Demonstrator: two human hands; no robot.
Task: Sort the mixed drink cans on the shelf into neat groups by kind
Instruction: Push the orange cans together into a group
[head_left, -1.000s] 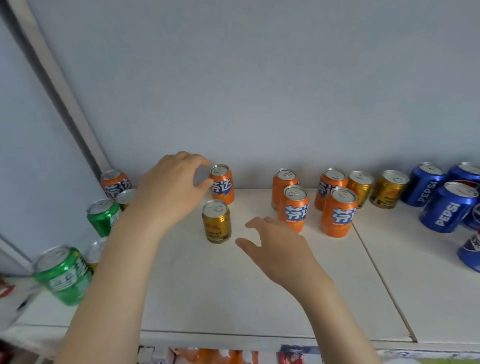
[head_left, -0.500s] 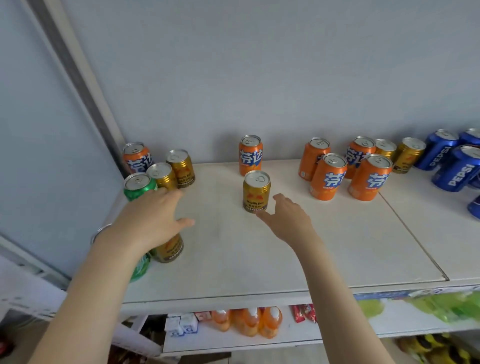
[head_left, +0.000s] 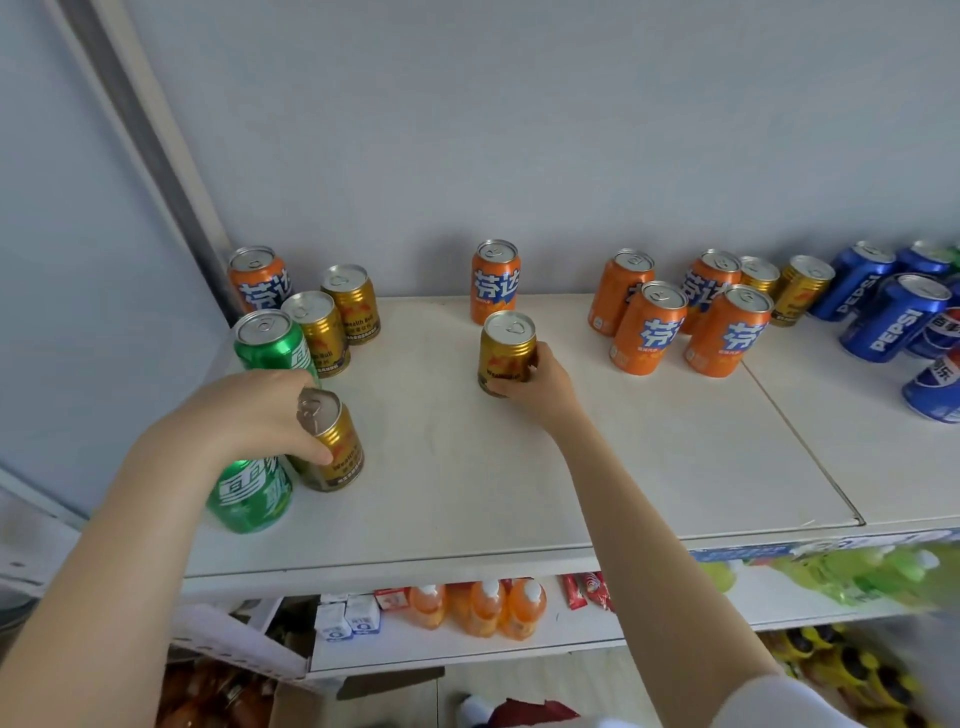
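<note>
Pale grey wall backs a white shelf; take the shelf as a dial with the wall at 12. At 3 o'clock the blue Pepsi cans run off the right edge, so their count is unsure: five show, two only in part. At 8 o'clock the left hand hides the top of one green can. That hand grips the near gold can, thumb across its front and fingers curled over the rim, their tips lost behind it. Near the dial's centre the right hand holds the middle gold can, which stands on the shelf. Its fingers curl round the can's right side and the thumb sits low at the front. The small print on the gold labels cannot be read in full.

Every can is short with a silver pull-tab lid. Gold ones carry red marks and a dark band, orange ones blue-and-white characters, green ones white characters.

Gold cans number six: one in each hand, two at 10 o'clock and two at 2. Orange cans also number six: one in the 10 o'clock corner, one at 12 just behind the middle gold can, and four bunched toward 2. Green cans number two, the second at 9 o'clock.

Below, a lower shelf holds orange bottles and white cartons. Green packs to their right are blurred.
</note>
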